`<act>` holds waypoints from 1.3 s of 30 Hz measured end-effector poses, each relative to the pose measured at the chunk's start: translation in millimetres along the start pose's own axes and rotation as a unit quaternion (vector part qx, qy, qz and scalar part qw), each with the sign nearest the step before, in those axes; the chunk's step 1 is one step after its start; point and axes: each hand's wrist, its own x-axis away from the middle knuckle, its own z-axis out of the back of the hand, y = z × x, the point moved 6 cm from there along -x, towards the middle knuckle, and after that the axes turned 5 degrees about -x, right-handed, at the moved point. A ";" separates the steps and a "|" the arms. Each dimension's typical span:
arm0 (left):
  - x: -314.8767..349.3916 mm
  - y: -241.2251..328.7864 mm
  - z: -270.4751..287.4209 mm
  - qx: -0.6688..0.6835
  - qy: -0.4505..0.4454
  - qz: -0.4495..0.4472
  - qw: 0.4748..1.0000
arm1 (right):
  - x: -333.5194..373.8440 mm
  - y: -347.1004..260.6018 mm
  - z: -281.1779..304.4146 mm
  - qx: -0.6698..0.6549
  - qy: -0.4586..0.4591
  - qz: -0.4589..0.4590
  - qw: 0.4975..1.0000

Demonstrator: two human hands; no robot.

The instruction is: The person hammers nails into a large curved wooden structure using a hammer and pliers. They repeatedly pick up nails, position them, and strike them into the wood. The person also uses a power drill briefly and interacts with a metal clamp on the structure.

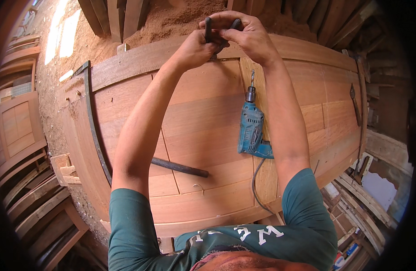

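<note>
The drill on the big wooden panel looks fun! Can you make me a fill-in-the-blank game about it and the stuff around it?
1. The drill is colored ____.
2. A dark rod lies on the wooden panel, to the ____ of the drill.
3. The left hand and right hand meet at the panel's ____ edge, not its near one.

Missing words: blue; left; far

The drill [251, 131] lies on the panel [203, 113], right of the rod [182, 168], with sawdust [172, 20] behind the panel.
</note>
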 end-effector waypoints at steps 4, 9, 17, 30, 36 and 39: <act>-6.8 -2.0 1.8 -0.028 -0.009 -0.023 0.999 | -1.6 -6.0 -10.5 -0.008 -0.015 0.004 1.000; -6.5 -13.3 4.9 0.016 0.001 -0.031 0.999 | -1.6 -5.2 -12.2 -0.013 -0.026 0.002 1.000; 1.2 -10.0 2.2 0.018 0.011 -0.025 0.999 | 1.9 -5.0 -5.9 -0.002 -0.019 -0.021 1.000; 1.4 -13.6 0.6 -0.028 0.008 -0.004 1.000 | 7.2 -1.2 -0.2 -0.004 -0.038 -0.007 0.999; 2.3 -13.1 6.4 0.017 0.022 -0.018 0.999 | 3.4 1.4 -6.3 -0.001 -0.029 -0.010 1.000; -1.3 -16.2 3.9 0.005 0.012 0.009 1.000 | 2.4 2.0 -12.1 -0.004 -0.031 -0.014 0.999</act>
